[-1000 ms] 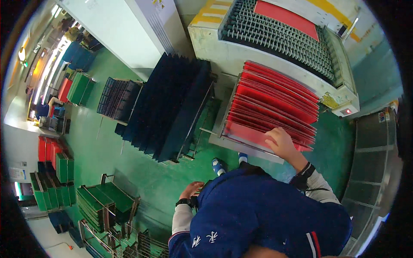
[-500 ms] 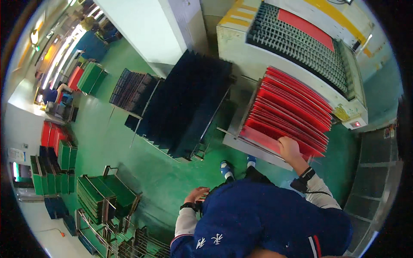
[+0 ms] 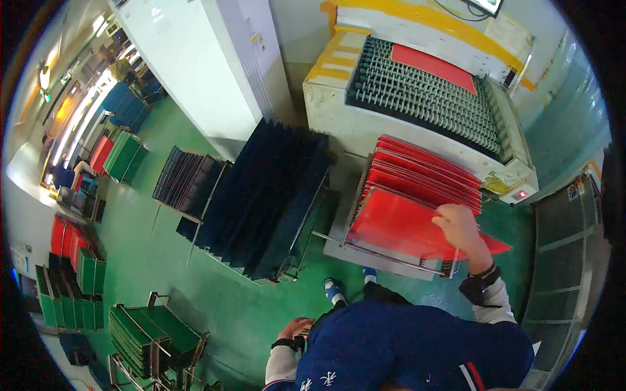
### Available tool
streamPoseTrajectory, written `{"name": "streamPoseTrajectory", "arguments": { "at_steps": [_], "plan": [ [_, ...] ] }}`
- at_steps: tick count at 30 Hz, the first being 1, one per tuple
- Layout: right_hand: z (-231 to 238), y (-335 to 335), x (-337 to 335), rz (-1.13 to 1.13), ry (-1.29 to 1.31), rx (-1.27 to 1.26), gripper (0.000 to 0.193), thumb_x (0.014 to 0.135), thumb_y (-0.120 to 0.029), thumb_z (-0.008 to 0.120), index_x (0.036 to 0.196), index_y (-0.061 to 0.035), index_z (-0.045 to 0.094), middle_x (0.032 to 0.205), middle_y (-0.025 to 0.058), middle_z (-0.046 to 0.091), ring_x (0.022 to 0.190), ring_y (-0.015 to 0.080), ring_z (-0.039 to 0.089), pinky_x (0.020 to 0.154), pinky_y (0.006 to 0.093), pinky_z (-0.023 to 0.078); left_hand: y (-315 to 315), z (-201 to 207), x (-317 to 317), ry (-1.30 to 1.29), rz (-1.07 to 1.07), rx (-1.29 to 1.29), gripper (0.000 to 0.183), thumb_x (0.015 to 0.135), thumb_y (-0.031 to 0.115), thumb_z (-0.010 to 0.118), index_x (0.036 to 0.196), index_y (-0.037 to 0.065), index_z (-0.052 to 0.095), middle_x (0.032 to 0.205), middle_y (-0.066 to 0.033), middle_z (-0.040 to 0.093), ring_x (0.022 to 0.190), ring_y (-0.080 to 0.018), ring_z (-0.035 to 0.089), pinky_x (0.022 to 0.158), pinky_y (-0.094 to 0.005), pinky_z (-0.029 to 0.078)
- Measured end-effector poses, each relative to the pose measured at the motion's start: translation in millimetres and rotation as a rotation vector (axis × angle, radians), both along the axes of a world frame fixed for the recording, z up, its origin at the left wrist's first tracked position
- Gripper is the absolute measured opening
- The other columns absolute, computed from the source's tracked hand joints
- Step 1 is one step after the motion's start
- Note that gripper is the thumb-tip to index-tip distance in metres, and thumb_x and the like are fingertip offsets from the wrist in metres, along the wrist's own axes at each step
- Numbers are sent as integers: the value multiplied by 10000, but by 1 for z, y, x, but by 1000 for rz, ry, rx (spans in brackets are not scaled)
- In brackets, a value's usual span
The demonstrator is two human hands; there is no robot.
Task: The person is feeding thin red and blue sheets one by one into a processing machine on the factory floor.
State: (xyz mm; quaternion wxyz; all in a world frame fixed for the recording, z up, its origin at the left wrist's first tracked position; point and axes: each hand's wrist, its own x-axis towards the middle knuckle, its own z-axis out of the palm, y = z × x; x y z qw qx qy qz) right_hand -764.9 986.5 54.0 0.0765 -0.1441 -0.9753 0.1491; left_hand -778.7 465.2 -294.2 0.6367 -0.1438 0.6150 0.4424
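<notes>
My right hand is closed on the upper edge of a red panel, which leans tilted at the near end of a rack. Behind that panel, several more red panels stand on edge in a row in the metal rack. Low beside my body, away from the racks, is my left hand. Its fingers look curled, and my jacket hides part of them; what they hold, if anything, I cannot make out.
Beyond the red panels stands a roller conveyor machine with one red panel on its rollers. Left of my rack are dark panels in another rack and a white pillar. Racks of green panels stand at lower left.
The near red panel has come up and tilted toward me, showing its broad face. My right hand has moved with it. The whole view has shifted; my left hand stays low by my body.
</notes>
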Motion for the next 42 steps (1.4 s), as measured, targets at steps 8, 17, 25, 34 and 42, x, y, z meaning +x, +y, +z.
{"name": "streamPoseTrajectory", "arguments": {
  "at_steps": [8, 17, 25, 34, 42],
  "plan": [
    [71, 105, 21, -328, 507, -716, 145, 830, -131, 663, 851, 12, 665, 747, 96, 644, 689, 176, 627, 621, 350, 477, 48, -5, -21, -5, 38, 85, 493, 881, 409, 677, 1251, 89, 616, 1114, -62, 652, 899, -202, 620, 720, -333, 508],
    [-6, 231, 17, -199, 892, -1693, 461, 906, -179, 648, 1328, -65, 501, 1324, 80, 569, 1222, 276, 536, 1023, 458, 443, 79, -41, -32, -80, 129, 318, 399, 941, 363, 589, 1261, 129, 626, 1146, -10, 655, 930, -171, 619, 726, -323, 499],
    [-102, 270, -45, -536, 834, -1814, 191, 884, -148, 666, 1046, -86, 585, 991, 53, 656, 895, 213, 623, 797, 371, 523, 101, 0, -29, 132, 11, 188, 445, 945, 400, 563, 1288, 121, 606, 1194, -39, 646, 1025, -239, 607, 841, -377, 485],
    [-129, 279, -82, -559, 337, -1952, 332, 913, -363, 657, 969, -36, 635, 852, 55, 645, 756, 184, 586, 702, 330, 494, 114, 18, -10, 403, -290, 10, 543, 905, 469, 611, 1312, 110, 589, 1254, -76, 619, 1065, -247, 599, 890, -407, 465],
    [-141, 286, -96, -563, 364, -2007, 326, 922, -372, 644, 959, -48, 645, 846, 48, 631, 754, 183, 587, 700, 332, 494, 135, 56, -4, 184, -3, -66, 520, 915, 479, 601, 1299, 128, 592, 1221, -59, 624, 1089, -227, 574, 933, -395, 435]
  ]
}}
